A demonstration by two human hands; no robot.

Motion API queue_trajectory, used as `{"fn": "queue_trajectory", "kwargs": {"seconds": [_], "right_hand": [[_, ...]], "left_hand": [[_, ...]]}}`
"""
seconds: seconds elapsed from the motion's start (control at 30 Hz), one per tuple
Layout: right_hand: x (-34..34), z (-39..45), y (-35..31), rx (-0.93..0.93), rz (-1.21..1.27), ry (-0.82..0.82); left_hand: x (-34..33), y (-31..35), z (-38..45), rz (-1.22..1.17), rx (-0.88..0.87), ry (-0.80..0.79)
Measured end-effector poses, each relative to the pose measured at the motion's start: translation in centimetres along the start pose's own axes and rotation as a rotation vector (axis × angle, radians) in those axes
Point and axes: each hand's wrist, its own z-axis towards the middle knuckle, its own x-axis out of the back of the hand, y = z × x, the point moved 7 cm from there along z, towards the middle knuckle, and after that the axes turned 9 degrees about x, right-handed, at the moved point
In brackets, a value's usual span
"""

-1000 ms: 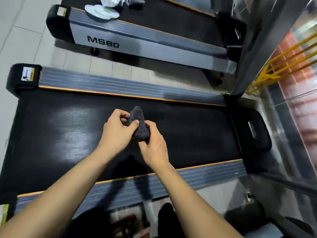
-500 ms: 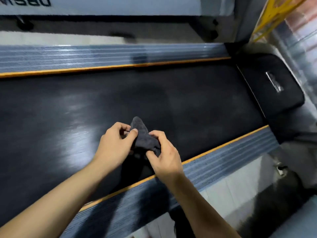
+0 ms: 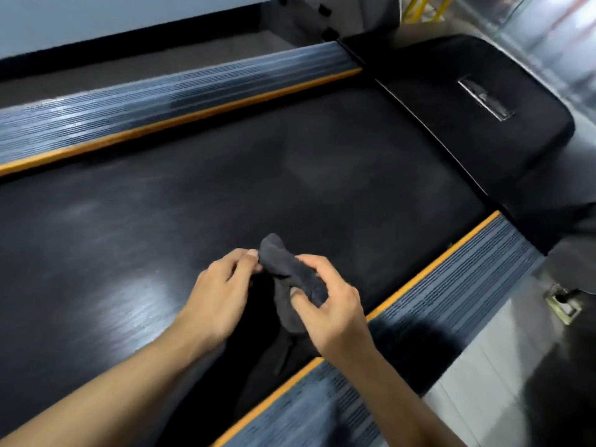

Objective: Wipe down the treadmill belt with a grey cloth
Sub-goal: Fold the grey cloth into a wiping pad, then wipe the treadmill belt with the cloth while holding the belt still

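A small dark grey cloth (image 3: pixel 290 275) is bunched up between both hands, held just above the black treadmill belt (image 3: pixel 225 188). My left hand (image 3: pixel 222 291) pinches the cloth's left edge with thumb and fingertips. My right hand (image 3: pixel 332 308) grips its right side, fingers curled over it. Part of the cloth hangs down between the palms. The belt is glossy, with a bright reflection at the left.
Ribbed grey side rails with orange trim run along the belt, one far (image 3: pixel 161 98) and one near (image 3: pixel 435 298). The black motor cover (image 3: pixel 467 117) closes the belt's right end. Beyond the far rail stands another treadmill's grey side (image 3: pixel 113 17). Tiled floor (image 3: pixel 503 366) lies at the lower right.
The view has dropped closer to the belt and swung right. Both hands stay on the cloth, which has loosened, with more of it hanging down between them.
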Motion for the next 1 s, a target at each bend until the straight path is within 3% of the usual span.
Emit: {"fn": "queue_trajectory", "kwargs": {"seconds": [0.07, 0.23, 0.4, 0.53, 0.63, 0.7, 0.8, 1.0], "right_hand": [[3.1, 2.3, 2.6, -0.022, 0.027, 0.056], [10.1, 9.0, 8.3, -0.086, 0.037, 0.181], [17.8, 17.9, 10.9, -0.022, -0.208, 0.317], [22.4, 25.0, 11.1, 0.103, -0.495, 0.397], [23.3, 29.1, 12.2, 0.2, -0.671, 0.454], [21.5, 30.9, 14.5, 0.202, -0.699, 0.366], [16.6, 31.8, 18.3, 0.158, -0.795, 0.066], [18.1, 33.9, 18.1, 0.301, -0.812, 0.012]], "left_hand": [[-3.4, 2.4, 2.5, 0.077, -0.1, -0.019], [-10.2, 6.6, 10.2, 0.568, -0.338, 0.108], [-13.2, 11.3, 19.5, 0.901, -0.502, 0.282], [-13.7, 15.3, 27.6, 1.049, -0.504, 0.339], [-14.1, 14.3, 31.2, 1.11, -0.436, 0.338], [-14.2, 13.0, 32.1, 1.113, -0.402, 0.365], [-14.1, 12.8, 32.3, 1.084, -0.388, 0.345], [-14.1, 13.4, 31.9, 1.063, -0.375, 0.321]]}}
